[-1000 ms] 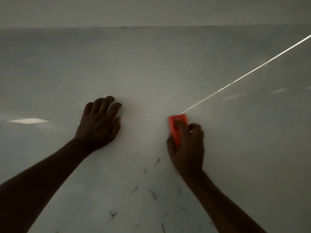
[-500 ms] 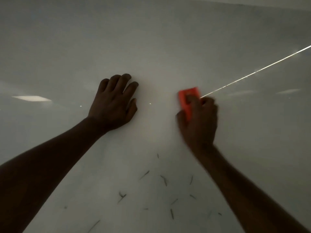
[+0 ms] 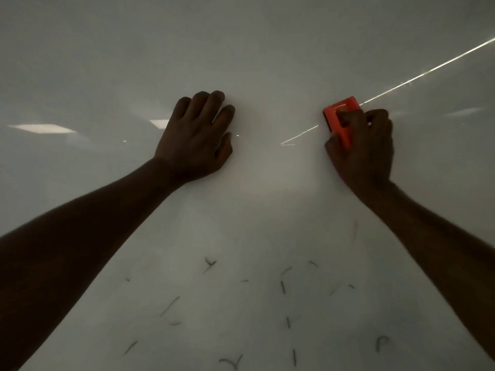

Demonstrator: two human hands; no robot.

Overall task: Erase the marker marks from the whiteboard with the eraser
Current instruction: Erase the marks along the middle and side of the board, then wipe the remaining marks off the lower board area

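Note:
The whiteboard (image 3: 267,62) fills the whole view in dim light. My right hand (image 3: 361,151) is closed around an orange eraser (image 3: 339,119) and presses it against the board at centre right. My left hand (image 3: 197,140) lies flat on the board to the left, fingers together, holding nothing. Several short dark marker marks (image 3: 282,286) are scattered over the lower part of the board, below both hands, among them a Y-shaped stroke (image 3: 209,264) and a P-shaped one (image 3: 381,343).
A thin bright line of reflected light (image 3: 428,70) runs diagonally from the upper right down past the eraser. Reflections of ceiling lights (image 3: 42,128) show on the board's left side.
The eraser and my right hand have shifted to the right, away from my left hand. The view has tilted down, so more marker marks show at the bottom.

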